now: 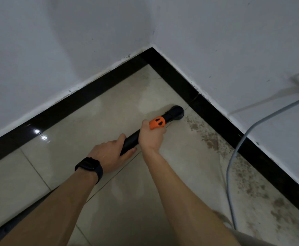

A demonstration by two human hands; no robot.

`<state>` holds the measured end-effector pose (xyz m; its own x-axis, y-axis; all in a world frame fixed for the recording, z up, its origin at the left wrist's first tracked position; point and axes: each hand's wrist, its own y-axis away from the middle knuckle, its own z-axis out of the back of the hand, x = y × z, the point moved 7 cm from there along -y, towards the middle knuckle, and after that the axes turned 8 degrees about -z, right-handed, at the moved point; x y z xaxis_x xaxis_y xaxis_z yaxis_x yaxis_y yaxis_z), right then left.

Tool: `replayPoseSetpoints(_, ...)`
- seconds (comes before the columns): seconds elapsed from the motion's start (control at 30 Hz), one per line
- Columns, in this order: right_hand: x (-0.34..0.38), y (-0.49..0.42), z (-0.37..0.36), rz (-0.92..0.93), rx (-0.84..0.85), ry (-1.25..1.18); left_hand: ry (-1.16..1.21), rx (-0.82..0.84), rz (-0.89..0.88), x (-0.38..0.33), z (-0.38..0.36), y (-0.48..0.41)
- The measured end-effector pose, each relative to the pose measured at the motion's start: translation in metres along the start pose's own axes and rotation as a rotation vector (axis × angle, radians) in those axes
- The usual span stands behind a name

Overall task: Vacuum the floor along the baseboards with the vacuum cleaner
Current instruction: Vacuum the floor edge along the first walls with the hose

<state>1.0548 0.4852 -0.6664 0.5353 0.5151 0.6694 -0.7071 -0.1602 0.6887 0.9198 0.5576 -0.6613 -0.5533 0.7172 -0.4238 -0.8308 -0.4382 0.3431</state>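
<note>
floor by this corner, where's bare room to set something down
Bare floor lies between the left baseboard and the vacuum tube, and in the corner beyond the nozzle. Crowded: the left hand and right hand grip the tube mid-floor; dirt and a grey cable line the right baseboard.

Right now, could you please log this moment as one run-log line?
left hand grips vacuum tube | right hand grips tube by orange collar | nozzle on floor near baseboard | dirt lies alongside

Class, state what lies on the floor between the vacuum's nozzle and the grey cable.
In the head view, brown dirt specks lie between the nozzle and the grey cable, along the black baseboard.
</note>
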Motion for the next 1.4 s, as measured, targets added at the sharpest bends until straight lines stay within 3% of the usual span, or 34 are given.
replayPoseSetpoints(0.23,-0.048,0.028,0.002,-0.074,-0.056,-0.15,-0.185,0.029,-0.095,0.01,-0.005,0.033)
replayPoseSetpoints(0.67,-0.03,0.001,0.023,-0.077,-0.011,-0.219,-0.252,-0.054,-0.133,-0.02,-0.005,0.003)
replayPoseSetpoints(1.1,-0.017,-0.022,0.037,-0.076,0.002,-0.365,-0.388,-0.388,-0.305,-0.052,-0.007,-0.02)
replayPoseSetpoints(1.4,-0.008,-0.035,0.038,-0.071,-0.026,-0.343,-0.364,-0.332,-0.266,-0.048,-0.01,-0.035)
